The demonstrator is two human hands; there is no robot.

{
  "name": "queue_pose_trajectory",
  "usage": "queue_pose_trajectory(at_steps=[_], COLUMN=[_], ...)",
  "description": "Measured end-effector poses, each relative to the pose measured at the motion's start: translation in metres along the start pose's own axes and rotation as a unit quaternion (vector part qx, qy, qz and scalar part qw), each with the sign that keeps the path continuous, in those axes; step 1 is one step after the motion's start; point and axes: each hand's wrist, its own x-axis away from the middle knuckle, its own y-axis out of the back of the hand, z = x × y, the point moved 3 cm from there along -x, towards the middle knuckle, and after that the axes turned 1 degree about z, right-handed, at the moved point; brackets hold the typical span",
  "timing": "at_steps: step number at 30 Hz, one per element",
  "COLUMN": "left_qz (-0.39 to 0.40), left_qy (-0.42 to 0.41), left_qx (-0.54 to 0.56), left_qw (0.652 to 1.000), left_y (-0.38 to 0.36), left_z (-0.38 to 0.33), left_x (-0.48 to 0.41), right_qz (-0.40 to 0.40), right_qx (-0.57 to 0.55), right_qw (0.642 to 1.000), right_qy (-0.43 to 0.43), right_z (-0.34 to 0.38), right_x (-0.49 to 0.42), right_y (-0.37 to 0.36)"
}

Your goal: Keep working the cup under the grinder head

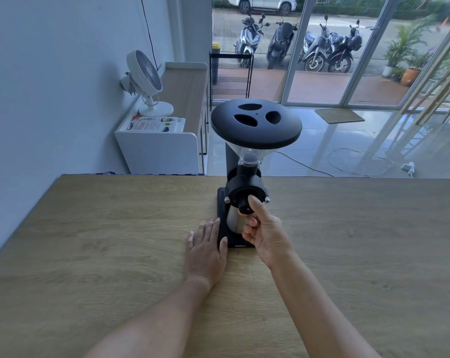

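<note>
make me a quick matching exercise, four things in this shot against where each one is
Things:
1 left hand
2 right hand
3 white fan
4 metal cup

Places:
A on the white cabinet by the wall
B under the grinder's round front, on its base
C flat on the wooden table, beside the grinder's base
D at the grinder's front knob and the cup

Pairs: 1-C, 2-D, 3-A, 4-B

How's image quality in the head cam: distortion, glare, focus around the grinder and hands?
Head view: wide-angle bowing bends the wooden table edge and door frames; daylight from the glass doors glares off the tiled floor; the grinder, left hand and right hand are sharp and evenly lit with soft shadows.
</note>
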Motion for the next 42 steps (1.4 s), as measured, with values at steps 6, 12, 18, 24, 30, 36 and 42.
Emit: queue_pose_trajectory(at_steps=[6, 12, 18, 24, 30, 36, 42], left_qz=[0.002, 0.003, 0.001, 0.003, 0.003, 0.005, 0.006], left_qy=[0.004, 0.000, -0.001, -0.001, -0.002, 0.000, -0.002], left_qx=[-0.001, -0.004, 0.004, 0.002, -0.003, 0.000, -0.011], left_qw=[1.000, 1.000, 1.000, 1.000, 1.000, 1.000, 1.000], left_y=[0.0006, 0.0013, 0.0023, 0.0037, 0.0041, 0.0051, 0.0051], left_z=[0.0004, -0.0002, -0.0010, -0.0011, -0.0012, -0.0015, -0.0015], left_x=[0.0001, 0.0006, 0.0007, 0.0021, 0.0020, 0.0017, 0.0019], right_qz=[-0.003, -0.012, -0.033, -0.030, -0.034, -0.033, -0.034], right_qx=[-0.002, 0.014, 0.027, 0.031, 0.049, 0.051, 0.050], right_qw=[1.000, 1.000, 0.999, 0.999, 0.998, 0.998, 0.998], right_qy=[0.001, 0.014, 0.028, 0.032, 0.032, 0.031, 0.033], right_z=[0.0001, 0.0006, 0.0017, 0.0023, 0.0037, 0.0033, 0.0041], right_x=[0.0005, 0.0001, -0.0017, -0.0019, -0.0005, 0.0004, 0.0014], right_y=[-0.0001, 0.0011, 0.0011, 0.0016, 0.0018, 0.0026, 0.0027])
